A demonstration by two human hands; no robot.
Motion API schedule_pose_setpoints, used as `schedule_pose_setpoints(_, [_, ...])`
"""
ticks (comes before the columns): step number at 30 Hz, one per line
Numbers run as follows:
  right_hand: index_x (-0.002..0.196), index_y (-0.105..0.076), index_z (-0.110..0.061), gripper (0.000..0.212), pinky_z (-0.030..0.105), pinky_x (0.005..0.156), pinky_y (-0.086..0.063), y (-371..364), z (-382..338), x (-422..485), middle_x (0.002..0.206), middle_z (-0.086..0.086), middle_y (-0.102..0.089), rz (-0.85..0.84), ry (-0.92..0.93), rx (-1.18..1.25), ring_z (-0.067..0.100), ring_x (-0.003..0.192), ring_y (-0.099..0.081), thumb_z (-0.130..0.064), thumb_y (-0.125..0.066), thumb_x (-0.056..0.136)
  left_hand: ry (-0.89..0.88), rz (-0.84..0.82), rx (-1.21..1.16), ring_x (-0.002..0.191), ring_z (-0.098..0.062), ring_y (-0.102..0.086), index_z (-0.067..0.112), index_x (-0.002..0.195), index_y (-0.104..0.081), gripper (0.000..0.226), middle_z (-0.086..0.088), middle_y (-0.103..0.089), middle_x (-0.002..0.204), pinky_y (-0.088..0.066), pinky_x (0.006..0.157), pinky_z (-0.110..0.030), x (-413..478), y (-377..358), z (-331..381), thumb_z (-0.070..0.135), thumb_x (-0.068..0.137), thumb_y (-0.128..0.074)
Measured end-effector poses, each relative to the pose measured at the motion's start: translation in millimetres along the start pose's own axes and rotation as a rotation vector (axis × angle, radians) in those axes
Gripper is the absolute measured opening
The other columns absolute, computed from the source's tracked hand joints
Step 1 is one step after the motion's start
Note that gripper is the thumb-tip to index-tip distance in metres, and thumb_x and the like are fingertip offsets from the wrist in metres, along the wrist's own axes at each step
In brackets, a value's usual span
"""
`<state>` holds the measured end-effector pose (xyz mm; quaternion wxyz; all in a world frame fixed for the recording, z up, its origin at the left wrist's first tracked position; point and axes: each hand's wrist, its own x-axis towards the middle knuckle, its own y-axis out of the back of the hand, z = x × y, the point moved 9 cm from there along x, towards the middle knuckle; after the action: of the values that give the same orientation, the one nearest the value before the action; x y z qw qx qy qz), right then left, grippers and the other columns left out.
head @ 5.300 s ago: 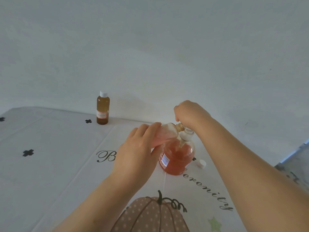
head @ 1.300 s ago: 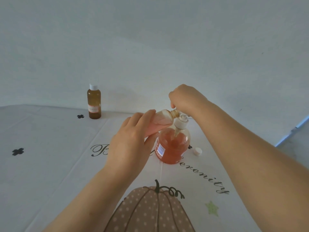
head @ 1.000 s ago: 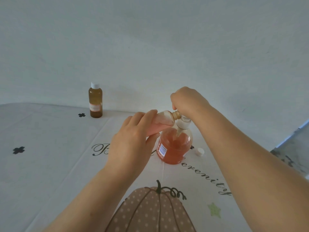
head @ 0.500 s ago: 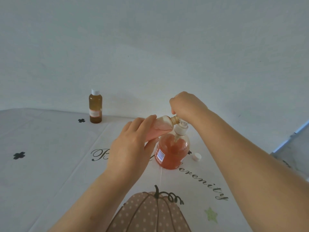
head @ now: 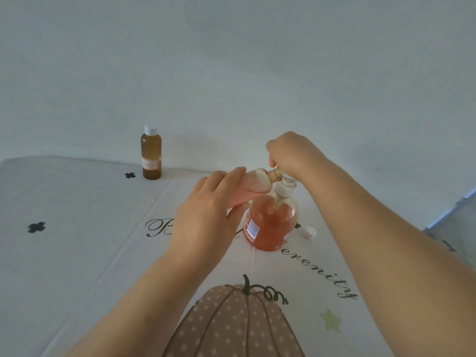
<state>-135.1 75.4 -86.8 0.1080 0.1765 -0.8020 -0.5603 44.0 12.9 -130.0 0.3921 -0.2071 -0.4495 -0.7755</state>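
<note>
A round pump bottle (head: 270,225) of orange liquid stands on the white tablecloth (head: 77,253) at the centre. My right hand (head: 288,150) curls over the bottle's white pump head (head: 284,188) from above; its fingertips are hidden. My left hand (head: 206,215) grips a small clear bottle (head: 255,182) holding pinkish liquid, tilted almost flat, with its open neck against the pump's spout. A small white cap (head: 309,232) lies on the cloth just right of the pump bottle.
A brown bottle (head: 151,153) with a white cap stands upright at the back left, near the wall. The cloth carries a pumpkin print (head: 231,323) at the front, script lettering and black cross marks. A patterned floor (head: 453,238) shows beyond the table's right edge.
Both hands have kept their hold at the pump bottle throughout. Only the camera has shifted slightly.
</note>
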Motion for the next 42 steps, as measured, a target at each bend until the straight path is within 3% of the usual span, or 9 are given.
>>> schedule_pose_setpoints(8, [0.088, -0.068, -0.01, 0.026, 0.025, 0.055, -0.033, 12.3, -1.9, -1.0, 0.074, 0.003, -0.06, 0.028, -0.005, -0.069, 0.021, 0.057, -0.049, -0.013, -0.043, 0.085, -0.004, -0.016, 0.005, 0.098, -0.016, -0.056, 0.025, 0.133, -0.051, 0.053, 0.009, -0.06, 0.112, -0.051, 0.064, -0.033, 1.1, 0.7, 1.8, 0.028, 0.083, -0.071])
schedule_pose_setpoints(13, [0.099, -0.072, -0.007, 0.031, 0.028, 0.065, -0.04, 3.9, -3.6, 6.9, 0.094, 0.007, -0.07, -0.004, 0.037, -0.157, 0.022, 0.068, -0.054, -0.005, -0.044, 0.087, -0.007, -0.009, 0.011, 0.099, -0.017, -0.056, 0.025, 0.134, -0.05, 0.054, 0.009, -0.06, 0.114, -0.052, 0.062, -0.036, 0.4, -0.9, 1.8, 0.027, 0.084, -0.071])
schedule_pose_setpoints(19, [0.094, -0.074, -0.006, 0.032, 0.035, 0.086, -0.052, -16.1, -1.7, 16.0, 0.104, 0.01, -0.067, -0.035, 0.072, -0.262, 0.027, 0.09, -0.066, 0.01, -0.049, 0.081, 0.004, -0.028, 0.017, 0.098, -0.017, -0.057, 0.023, 0.131, -0.053, 0.053, 0.006, -0.061, 0.113, -0.049, 0.063, -0.031, 0.8, -2.5, -1.7, 0.024, 0.082, -0.073])
schedule_pose_setpoints(25, [0.106, -0.07, 0.001, 0.034, 0.031, 0.069, -0.041, -7.3, 0.0, 11.9, 0.097, 0.01, -0.07, -0.022, 0.058, -0.11, 0.023, 0.072, -0.051, -0.001, -0.044, 0.084, 0.005, -0.025, 0.011, 0.098, -0.018, -0.057, 0.024, 0.132, -0.051, 0.053, 0.007, -0.061, 0.113, -0.051, 0.064, -0.033, -0.8, -2.1, 0.1, 0.025, 0.083, -0.072])
schedule_pose_setpoints(30, [0.087, -0.07, -0.009, 0.025, 0.027, 0.06, -0.036, 9.4, -5.4, 5.0, 0.079, 0.004, -0.062, 0.02, 0.028, -0.085, 0.022, 0.064, -0.051, -0.013, -0.045, 0.082, 0.02, -0.039, -0.035, 0.1, -0.015, -0.057, 0.025, 0.134, -0.048, 0.054, 0.009, -0.059, 0.115, -0.053, 0.069, -0.035, -1.7, -4.9, 2.9, 0.031, 0.085, -0.069])
schedule_pose_setpoints(35, [0.101, -0.072, -0.004, 0.033, 0.031, 0.067, -0.042, 4.4, -3.4, 10.0, 0.084, 0.004, -0.062, -0.007, 0.032, -0.046, 0.022, 0.07, -0.052, -0.015, -0.045, 0.085, 0.019, -0.026, -0.05, 0.1, -0.015, -0.057, 0.025, 0.133, -0.049, 0.053, 0.009, -0.06, 0.112, -0.053, 0.068, -0.035, -1.1, -2.7, 3.1, 0.03, 0.084, -0.07])
schedule_pose_setpoints(38, [0.11, -0.066, 0.002, 0.032, 0.036, 0.078, -0.047, -1.4, -3.7, 8.2, 0.098, 0.011, -0.062, -0.032, 0.058, -0.008, 0.024, 0.082, -0.05, -0.013, -0.042, 0.094, 0.015, -0.033, -0.034, 0.1, -0.015, -0.057, 0.024, 0.133, -0.05, 0.052, 0.009, -0.06, 0.113, -0.052, 0.068, -0.035, -1.7, -2.4, 3.0, 0.03, 0.085, -0.069])
schedule_pose_setpoints(40, [0.112, -0.068, 0.003, 0.034, 0.032, 0.073, -0.045, -9.1, 0.6, 7.6, 0.11, 0.01, -0.069, -0.056, 0.014, -0.036, 0.023, 0.077, -0.049, -0.001, -0.044, 0.089, 0.015, -0.039, -0.008, 0.1, -0.016, -0.057, 0.023, 0.132, -0.051, 0.052, 0.008, -0.06, 0.113, -0.053, 0.067, -0.035, -2.1, -4.1, 0.8, 0.028, 0.084, -0.071])
schedule_pose_setpoints(42, [0.106, -0.073, -0.003, 0.038, 0.03, 0.068, -0.042, -15.2, 2.1, 9.2, 0.1, 0.01, -0.072, -0.077, -0.009, -0.069, 0.023, 0.07, -0.052, 0.001, -0.044, 0.081, 0.012, -0.04, 0.02, 0.099, -0.017, -0.058, 0.023, 0.131, -0.052, 0.053, 0.007, -0.061, 0.114, -0.053, 0.065, -0.035, -1.6, -4.2, -1.0, 0.027, 0.083, -0.072])
